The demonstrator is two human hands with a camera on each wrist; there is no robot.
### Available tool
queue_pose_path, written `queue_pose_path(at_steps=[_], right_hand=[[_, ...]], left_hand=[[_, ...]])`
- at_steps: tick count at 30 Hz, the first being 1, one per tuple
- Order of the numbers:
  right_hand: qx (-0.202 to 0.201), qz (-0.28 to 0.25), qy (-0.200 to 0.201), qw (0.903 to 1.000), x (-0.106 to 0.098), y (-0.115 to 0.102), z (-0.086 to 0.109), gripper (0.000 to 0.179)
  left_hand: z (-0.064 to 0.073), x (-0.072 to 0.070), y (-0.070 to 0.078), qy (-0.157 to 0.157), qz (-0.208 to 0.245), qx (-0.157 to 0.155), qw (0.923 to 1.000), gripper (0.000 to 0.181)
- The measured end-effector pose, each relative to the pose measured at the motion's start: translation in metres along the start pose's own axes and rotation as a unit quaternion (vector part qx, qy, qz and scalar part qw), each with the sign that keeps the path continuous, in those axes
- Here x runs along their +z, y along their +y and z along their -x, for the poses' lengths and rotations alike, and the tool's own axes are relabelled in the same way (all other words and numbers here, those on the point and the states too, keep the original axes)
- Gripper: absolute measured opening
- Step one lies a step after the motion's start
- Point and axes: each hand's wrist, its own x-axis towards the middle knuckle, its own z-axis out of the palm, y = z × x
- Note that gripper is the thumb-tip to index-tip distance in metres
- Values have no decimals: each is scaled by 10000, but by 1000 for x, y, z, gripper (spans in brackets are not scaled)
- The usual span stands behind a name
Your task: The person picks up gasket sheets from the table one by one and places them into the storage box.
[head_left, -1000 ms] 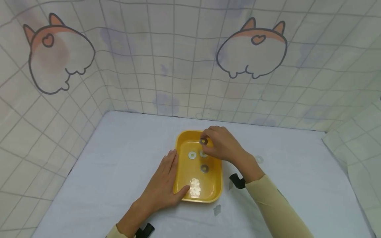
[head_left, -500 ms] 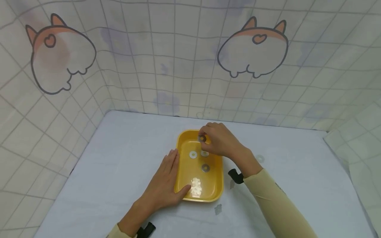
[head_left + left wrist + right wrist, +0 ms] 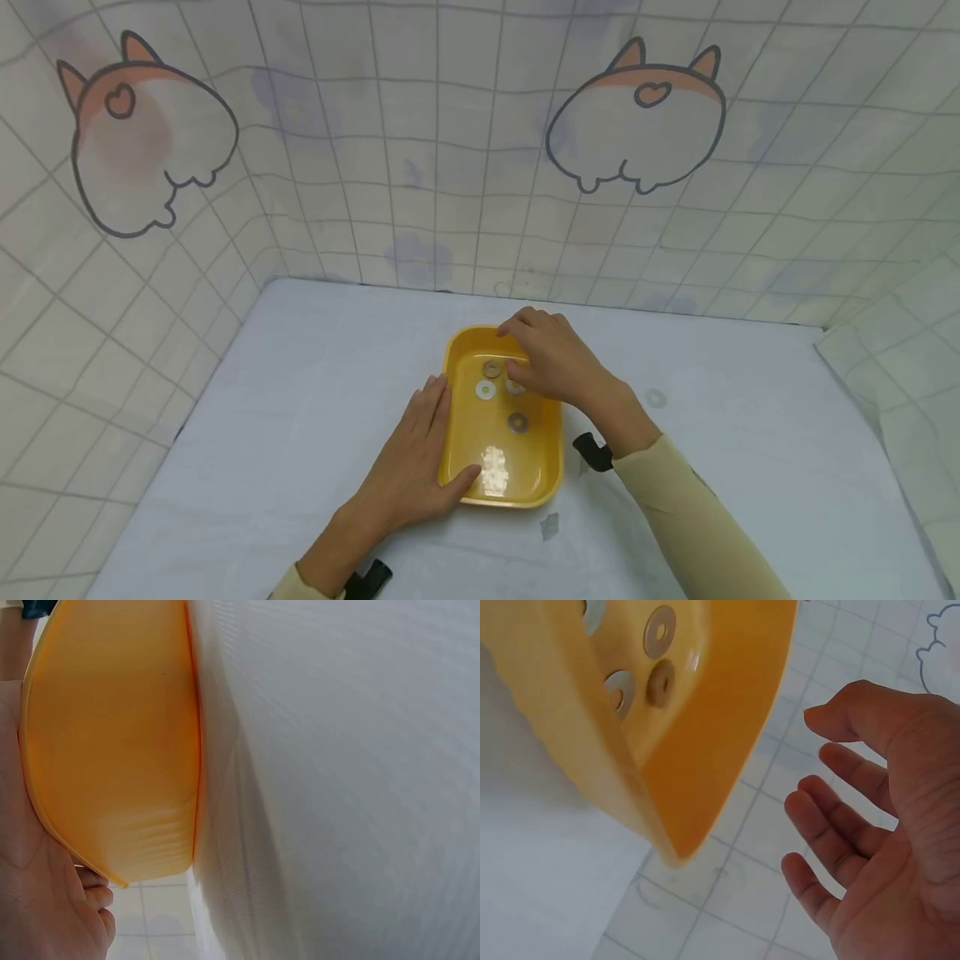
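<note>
A yellow tray (image 3: 502, 462) sits on the white cloth in the head view, with several flat metal washers inside. One washer (image 3: 491, 369), slightly blurred, is towards the far end; another washer (image 3: 485, 390) is just below it, and a third washer (image 3: 517, 422) shows nearer the middle. My left hand (image 3: 408, 467) rests along the tray's left side, its fingers straight and its thumb over the near rim. My right hand (image 3: 551, 354) is over the far right corner of the tray. In the right wrist view, its thumb and fingers are apart with nothing between them.
The white cloth (image 3: 322, 358) covers the table around the tray. A pale ring-shaped mark (image 3: 656, 398) lies to the right, and a grey patch (image 3: 550, 527) is below the tray. Gridded curtains (image 3: 465, 167) stand behind and at the sides.
My right hand has let go of the washer it pinched and spread its fingers; that washer is now in the tray, lower than before. My left hand has stayed at the tray.
</note>
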Motion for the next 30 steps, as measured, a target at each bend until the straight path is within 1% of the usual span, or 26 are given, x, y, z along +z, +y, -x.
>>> queue_pose_path(at_steps=[4, 6, 11, 13, 17, 22, 27, 30], right_hand=[[77, -18, 58, 10000, -1, 3, 12, 37], [143, -17, 78, 9999, -1, 5, 19, 37], [379, -115, 117, 9991, -1, 15, 35, 38], [479, -177, 129, 9986, 0, 19, 42, 38], [777, -275, 154, 9965, 2, 28, 57, 38], [1158, -467, 177, 9920, 8, 38, 75, 36], [1337, -543, 272, 9892, 14, 43, 91, 33], [1348, -527, 344, 9889, 17, 44, 101, 32]], left_hand=[[0, 0, -1, 29, -5, -15, 10000, 106], [0, 1, -2, -14, 12, -54, 10000, 106], [1, 2, -2, -23, 10, -74, 10000, 107], [1, 2, -2, 25, 25, -44, 10000, 107], [0, 2, -1, 12, 92, -18, 10000, 107], [0, 1, -1, -46, 2, -19, 10000, 107], [0, 1, -1, 24, -80, 15, 10000, 106], [0, 2, -1, 112, -109, 66, 9999, 106]])
